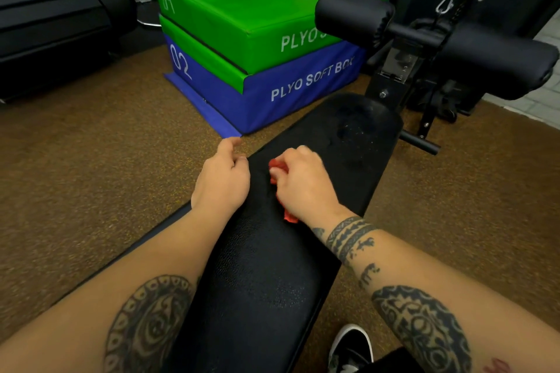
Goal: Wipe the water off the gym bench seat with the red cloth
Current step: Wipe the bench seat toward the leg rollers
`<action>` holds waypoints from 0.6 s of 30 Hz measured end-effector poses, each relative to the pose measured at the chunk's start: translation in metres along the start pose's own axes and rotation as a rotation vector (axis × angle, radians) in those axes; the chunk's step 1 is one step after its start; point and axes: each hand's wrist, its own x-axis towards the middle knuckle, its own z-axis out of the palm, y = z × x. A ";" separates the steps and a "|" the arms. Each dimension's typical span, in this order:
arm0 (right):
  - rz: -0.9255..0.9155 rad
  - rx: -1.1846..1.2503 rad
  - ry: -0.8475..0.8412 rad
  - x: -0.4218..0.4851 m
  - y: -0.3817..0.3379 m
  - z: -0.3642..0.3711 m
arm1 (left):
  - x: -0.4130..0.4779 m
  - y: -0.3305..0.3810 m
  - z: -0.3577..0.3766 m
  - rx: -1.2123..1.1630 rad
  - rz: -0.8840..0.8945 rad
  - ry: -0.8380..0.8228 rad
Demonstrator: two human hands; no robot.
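Two bare hands work over the black gym bench seat (357, 142), the worktop for this job. The right hand (303, 182) has its grip closed around the bunched red cloth (280, 188), pressing it down on the vinyl near the middle of the pad; only a crumpled edge and a trailing corner of the cloth show from under the palm. Bunching it this way probably gives a thicker wad to soak up water and lets the palm bear down. The left hand (222, 179) sits at the seat's left edge with its fingers loosely curled and pinching nothing, likely steadying the body while leaning forward. Farther along the pad, beyond the cloth, the surface shows a speckled, shiny patch that looks like droplets not yet wiped. To judge by that, the wiping is only partly done and the cloth would need to travel toward the far end near the padded leg roller (354, 13).
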 end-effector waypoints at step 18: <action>-0.506 0.054 -0.206 -0.029 -0.024 0.004 | 0.036 -0.033 -0.025 -0.057 -0.216 -0.200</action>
